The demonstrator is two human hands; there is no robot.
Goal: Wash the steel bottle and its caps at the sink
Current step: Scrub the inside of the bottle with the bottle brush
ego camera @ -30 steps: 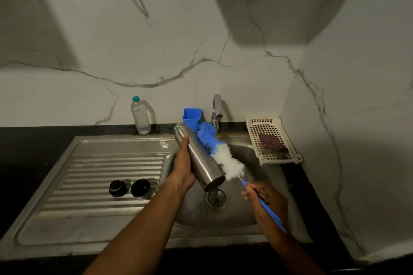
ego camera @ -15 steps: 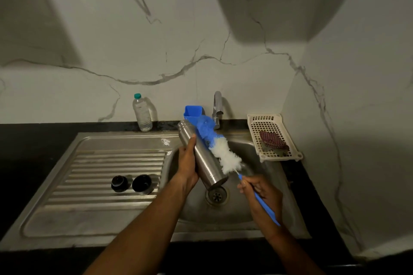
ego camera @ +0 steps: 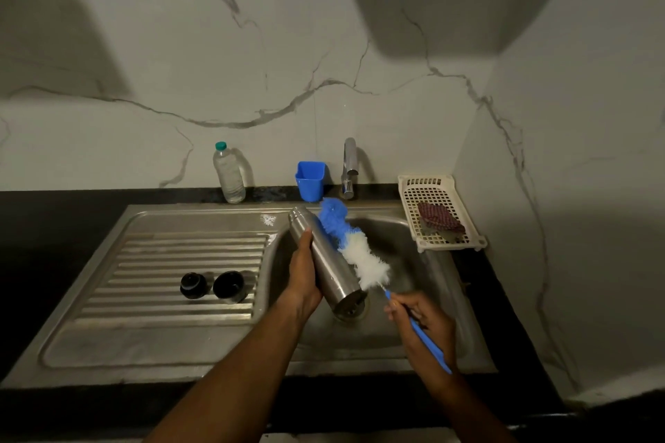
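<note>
the left hand [ego camera: 304,277] is wrapped round the middle of the brushed steel bottle [ego camera: 324,255], holding it tilted over the steel sink basin [ego camera: 414,334], neck pointing away toward the tap and base toward the person. the right hand [ego camera: 426,327] has its fingers curled round the thin blue handle of a long bottle brush with a fluffy blue and white head [ego camera: 354,248]. the head lies along the bottle's outer right side, seemingly touching it, not inside the mouth.

the job looks midway on the bottle itself: the outside is being scrubbed, and whether the inside has been done cannot be told. no water shows at the chrome tap [ego camera: 349,165], so a rinse is likely left. the two black round caps [ego camera: 193,285] stand side by side on the ribbed steel drainboard [ego camera: 144,262], well apart from both hands. they appear yet to be washed, though that cannot be confirmed from here.
</note>
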